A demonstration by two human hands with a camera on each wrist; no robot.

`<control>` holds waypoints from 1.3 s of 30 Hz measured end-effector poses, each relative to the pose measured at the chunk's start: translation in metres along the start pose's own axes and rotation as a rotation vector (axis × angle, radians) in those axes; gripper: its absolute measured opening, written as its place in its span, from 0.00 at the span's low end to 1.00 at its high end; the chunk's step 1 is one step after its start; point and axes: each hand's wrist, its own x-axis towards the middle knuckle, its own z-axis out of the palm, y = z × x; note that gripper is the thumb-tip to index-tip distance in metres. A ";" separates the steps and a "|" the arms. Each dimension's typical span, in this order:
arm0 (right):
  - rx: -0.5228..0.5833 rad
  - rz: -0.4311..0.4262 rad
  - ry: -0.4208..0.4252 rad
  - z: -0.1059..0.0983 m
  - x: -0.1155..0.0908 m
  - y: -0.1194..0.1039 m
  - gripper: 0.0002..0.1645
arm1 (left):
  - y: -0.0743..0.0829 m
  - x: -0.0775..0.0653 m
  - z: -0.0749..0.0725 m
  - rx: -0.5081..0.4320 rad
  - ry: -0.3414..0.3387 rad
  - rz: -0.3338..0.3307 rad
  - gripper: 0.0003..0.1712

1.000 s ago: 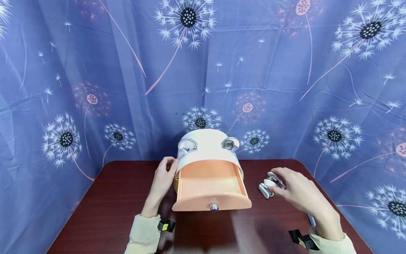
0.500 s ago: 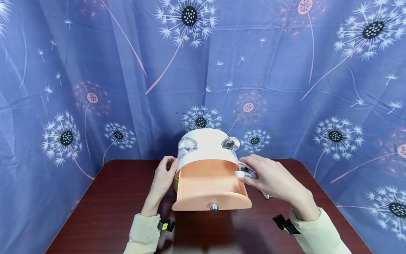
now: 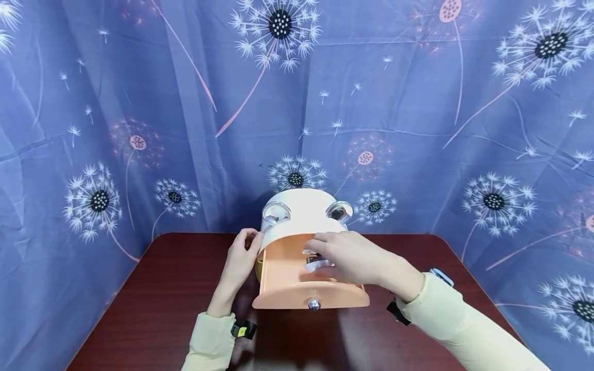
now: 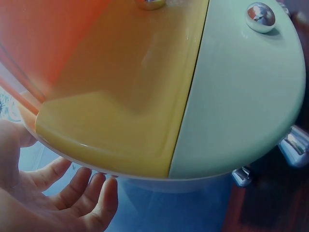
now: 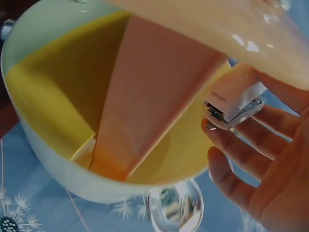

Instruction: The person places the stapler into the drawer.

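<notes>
A small pale stapler (image 3: 317, 264) is in my right hand (image 3: 347, 256), pinched between thumb and fingers inside the pulled-out peach drawer (image 3: 284, 268). In the right wrist view the stapler (image 5: 231, 102) shows lettering on its top, and the fingers are spread beneath it. The drawer belongs to a rounded white cabinet (image 3: 303, 208) with silver ring-shaped fittings on top. My left hand (image 3: 238, 260) rests against the cabinet's left side. Seen from the left wrist, its loosely bent fingers (image 4: 79, 191) lie along the cabinet's outer wall, right at the rim.
Below the open drawer, the cabinet has a yellow drawer (image 4: 120, 130) and a pale green one (image 4: 236, 96) with a round silver knob. Beyond my right sleeve lies a pale-blue-edged object (image 3: 442, 276) on the dark red table (image 3: 176, 288). A patterned blue curtain (image 3: 223, 103) hangs behind.
My right hand has carried the stapler leftward from the table's right side into the drawer. Another white object on the table is now hidden behind the right arm. The left hand has stayed put.
</notes>
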 end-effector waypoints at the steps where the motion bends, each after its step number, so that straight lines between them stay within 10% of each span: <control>1: -0.016 -0.015 -0.017 0.001 0.004 -0.001 0.20 | 0.000 0.000 0.000 0.002 0.002 0.000 0.15; 24: -0.175 -0.187 -0.272 0.012 0.065 -0.028 0.13 | -0.001 0.000 0.003 0.020 0.024 0.025 0.14; 39: -0.141 -0.121 -0.349 0.019 0.071 -0.026 0.20 | -0.001 0.000 0.001 0.007 0.009 0.031 0.16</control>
